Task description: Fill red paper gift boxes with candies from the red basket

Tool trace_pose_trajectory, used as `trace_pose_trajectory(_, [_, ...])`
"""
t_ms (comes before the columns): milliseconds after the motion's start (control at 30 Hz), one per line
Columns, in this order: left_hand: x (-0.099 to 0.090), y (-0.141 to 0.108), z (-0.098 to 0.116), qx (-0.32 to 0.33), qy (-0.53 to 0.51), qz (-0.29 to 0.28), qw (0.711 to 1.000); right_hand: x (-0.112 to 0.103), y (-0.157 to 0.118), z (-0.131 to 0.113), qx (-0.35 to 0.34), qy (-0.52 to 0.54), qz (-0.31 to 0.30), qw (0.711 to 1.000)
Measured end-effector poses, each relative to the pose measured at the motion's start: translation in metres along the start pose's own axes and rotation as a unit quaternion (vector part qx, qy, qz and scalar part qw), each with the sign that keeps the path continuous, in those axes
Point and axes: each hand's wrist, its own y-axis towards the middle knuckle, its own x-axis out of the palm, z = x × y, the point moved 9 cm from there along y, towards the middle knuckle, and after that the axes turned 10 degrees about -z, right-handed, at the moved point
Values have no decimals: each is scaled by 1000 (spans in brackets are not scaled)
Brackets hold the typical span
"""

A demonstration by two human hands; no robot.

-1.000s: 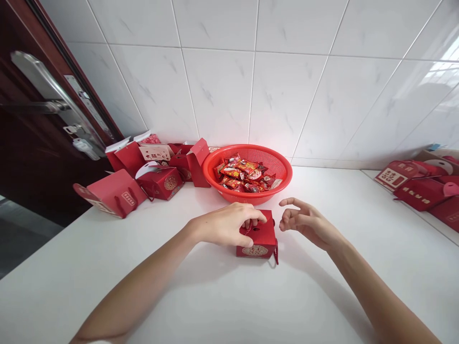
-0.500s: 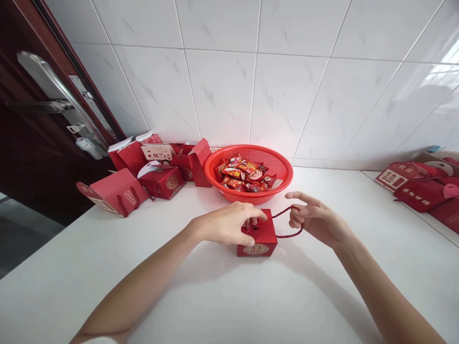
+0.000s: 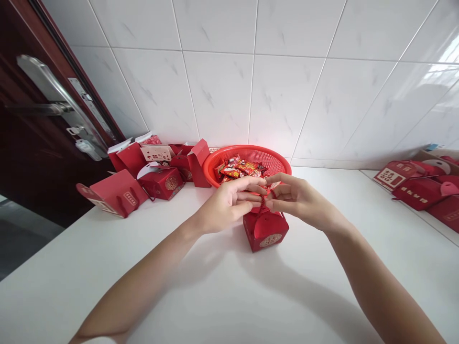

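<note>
A small red gift box (image 3: 269, 231) with a gold round emblem sits in front of me, turned slightly. I cannot tell whether its base touches the table. Its dark red cord handles (image 3: 262, 207) are drawn up above the lid. My left hand (image 3: 229, 203) has its fingers closed around the cord from the left. Opposite, my right hand (image 3: 306, 199) pinches the cord, with fingertips almost meeting the left ones. Behind both hands stands a red plastic basket (image 3: 279, 162) of wrapped candies (image 3: 244, 167), its front partly hidden.
Several red gift boxes (image 3: 120, 188) stand on the left of the white table (image 3: 229, 296). More red boxes (image 3: 412, 188) are grouped at the right edge. A tiled wall (image 3: 218, 95) rises behind, and a dark door (image 3: 32, 138) with a metal handle is at the left.
My left hand has moved from the box top up to the cord. My right hand has come left with its cord loop. Both cords are now pulled up together, and the box has turned.
</note>
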Motion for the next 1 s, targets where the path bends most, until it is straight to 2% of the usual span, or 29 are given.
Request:
trace_pose_trajectory(133, [6,-1,1,4,20,-4,1000,6,6,-1,5,-3,2,1000])
trace_pose_trajectory(233, [8,-3,4,9,61,-14,998,13,12,-3,-17,14,-1,1000])
trace_pose_trajectory(467, [0,-8,13,30,179,32,983,15,17,-1,-5,56,28,998])
trace_pose_trajectory(667, [-3,-9,20,52,236,54,969,14,21,4,-16,67,81,994])
trace_pose_trajectory(800, [-1,-12,25,56,292,61,953,19,25,7,-22,76,78,994])
trace_pose_trajectory(900, [-3,-15,28,48,321,73,943,15,25,9,-13,59,96,994])
trace_pose_trajectory(1000, [-9,-17,27,10,356,73,931,7,23,11,2,33,119,992])
